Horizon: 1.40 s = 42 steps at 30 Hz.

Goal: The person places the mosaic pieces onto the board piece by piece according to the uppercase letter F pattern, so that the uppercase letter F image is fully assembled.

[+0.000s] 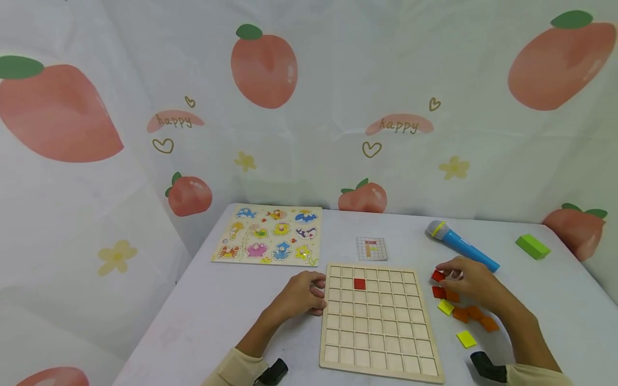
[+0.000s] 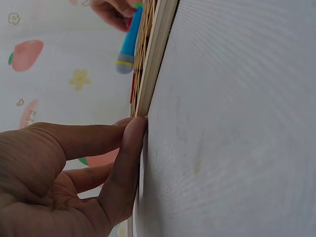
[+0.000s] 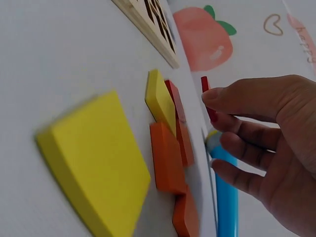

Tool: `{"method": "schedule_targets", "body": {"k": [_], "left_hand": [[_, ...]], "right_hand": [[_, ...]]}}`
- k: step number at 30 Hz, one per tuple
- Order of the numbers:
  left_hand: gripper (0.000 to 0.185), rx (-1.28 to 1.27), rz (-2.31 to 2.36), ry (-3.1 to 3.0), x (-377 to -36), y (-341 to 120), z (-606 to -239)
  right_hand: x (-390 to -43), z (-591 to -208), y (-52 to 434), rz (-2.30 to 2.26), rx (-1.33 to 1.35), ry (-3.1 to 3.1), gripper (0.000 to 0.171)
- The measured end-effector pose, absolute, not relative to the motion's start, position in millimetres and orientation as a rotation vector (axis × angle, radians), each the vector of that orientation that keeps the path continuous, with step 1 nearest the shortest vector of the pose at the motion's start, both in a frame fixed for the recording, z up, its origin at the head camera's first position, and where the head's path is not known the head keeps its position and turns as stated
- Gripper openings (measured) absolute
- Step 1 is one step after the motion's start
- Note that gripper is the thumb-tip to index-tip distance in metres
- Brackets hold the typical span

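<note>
From the head view, the grid board (image 1: pixel 380 321) lies on the worktop (image 1: pixel 203 311) with one red tile (image 1: pixel 359 284) seated in it; every other cell looks bare, so the filling seems barely begun. Right of the board I count about seven loose tiles: two red, two yellow, three orange. The left hand (image 1: pixel 301 294) rests at the board's left edge.

From the left wrist, its straight fingers (image 2: pixel 129 148) press against that edge, gripping nothing.

From the right wrist, the right hand (image 3: pixel 266 143) pinches a red tile (image 3: pixel 206 96), lifted beside the loose pile (image 3: pixel 168 143).
</note>
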State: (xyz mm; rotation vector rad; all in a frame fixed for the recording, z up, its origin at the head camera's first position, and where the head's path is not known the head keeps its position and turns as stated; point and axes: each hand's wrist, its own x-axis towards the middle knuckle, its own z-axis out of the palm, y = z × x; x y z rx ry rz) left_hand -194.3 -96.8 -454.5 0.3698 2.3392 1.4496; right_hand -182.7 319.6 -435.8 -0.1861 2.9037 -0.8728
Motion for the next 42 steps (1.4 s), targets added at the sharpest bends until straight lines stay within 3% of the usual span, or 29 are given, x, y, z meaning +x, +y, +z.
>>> {"method": "schedule_targets", "body": {"k": [42], "left_hand": [[0.059,0.328,1.478,2.302,-194,-96,-454]], "right_hand": [[-203,-432,223,-1.014,-0.603,2.794,0.027]]}}
